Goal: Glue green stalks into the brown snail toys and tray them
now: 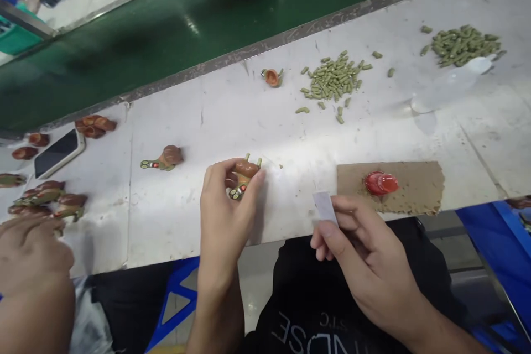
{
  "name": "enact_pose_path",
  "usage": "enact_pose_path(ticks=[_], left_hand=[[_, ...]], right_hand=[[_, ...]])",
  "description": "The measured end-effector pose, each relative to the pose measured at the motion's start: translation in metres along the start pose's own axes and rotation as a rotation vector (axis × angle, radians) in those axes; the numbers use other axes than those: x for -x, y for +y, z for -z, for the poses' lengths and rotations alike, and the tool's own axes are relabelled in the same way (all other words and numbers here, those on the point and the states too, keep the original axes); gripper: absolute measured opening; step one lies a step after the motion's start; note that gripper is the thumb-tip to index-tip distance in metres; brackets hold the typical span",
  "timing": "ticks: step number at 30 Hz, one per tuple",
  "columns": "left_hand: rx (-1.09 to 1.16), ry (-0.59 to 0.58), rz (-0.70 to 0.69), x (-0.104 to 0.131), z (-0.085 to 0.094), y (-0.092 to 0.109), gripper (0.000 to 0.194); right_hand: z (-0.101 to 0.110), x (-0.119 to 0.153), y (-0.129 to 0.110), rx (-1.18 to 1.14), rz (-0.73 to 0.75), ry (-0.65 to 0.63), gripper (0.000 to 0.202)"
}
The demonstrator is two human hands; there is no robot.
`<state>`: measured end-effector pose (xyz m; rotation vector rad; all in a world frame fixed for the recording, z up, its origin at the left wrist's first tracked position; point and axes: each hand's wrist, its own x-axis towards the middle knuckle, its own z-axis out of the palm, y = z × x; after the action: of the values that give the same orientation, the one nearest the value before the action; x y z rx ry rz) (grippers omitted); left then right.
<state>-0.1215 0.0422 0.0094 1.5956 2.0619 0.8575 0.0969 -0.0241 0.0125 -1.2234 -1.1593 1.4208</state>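
Between the thumb and fingers of my left hand (228, 204), a small brown-and-green toy figure (245, 170) is gripped just above the white table. It has round eyes, a red mouth and two pale green stubs pointing away from me. My right hand (365, 254) pinches a small whitish strip (324, 207) near the table's front edge. Just beyond that hand, a glossy red object (380, 183) sits on a piece of brown cardboard (418, 188). A similar toy figure (162, 158) lies on its side left of my left hand.
Two piles of green pieces (334, 78) (462, 45) lie toward the back right, with a translucent bottle (452, 86) by the farther one. A brown cup-like part (272, 77) stands behind. At left are a phone (59, 152), more figures (37, 199) and a co-worker's hand (33, 249).
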Motion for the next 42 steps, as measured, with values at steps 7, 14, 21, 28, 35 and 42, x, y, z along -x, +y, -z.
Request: enact_pose_path(ticks=[7, 14, 21, 28, 35, 42], left_hand=[[0.668, -0.285, 0.199, 0.046, -0.021, 0.038, 0.030], [0.982, -0.403, 0.363, 0.068, -0.036, 0.059, 0.034], [1.024, -0.468, 0.293, 0.072, -0.039, 0.067, 0.014], [1.457, -0.850, 0.447, 0.065, -0.045, 0.071, 0.033], [1.515, -0.869, 0.480, 0.067, -0.053, 0.069, 0.033], [1.616, -1.027, 0.397, 0.069, -0.056, 0.061, 0.033]], right_hand=[[0.020, -0.006, -0.011, 0.118, 0.104, 0.128, 0.007], [0.045, -0.005, -0.014, 0.488, 0.422, 0.199, 0.030], [0.057, 0.005, -0.011, 0.594, 0.491, 0.216, 0.036], [0.055, 0.014, -0.018, 0.471, 0.417, 0.274, 0.034], [0.044, 0.015, -0.029, 0.284, 0.174, 0.322, 0.014], [0.039, 0.006, -0.030, 0.117, 0.157, 0.360, 0.012]])
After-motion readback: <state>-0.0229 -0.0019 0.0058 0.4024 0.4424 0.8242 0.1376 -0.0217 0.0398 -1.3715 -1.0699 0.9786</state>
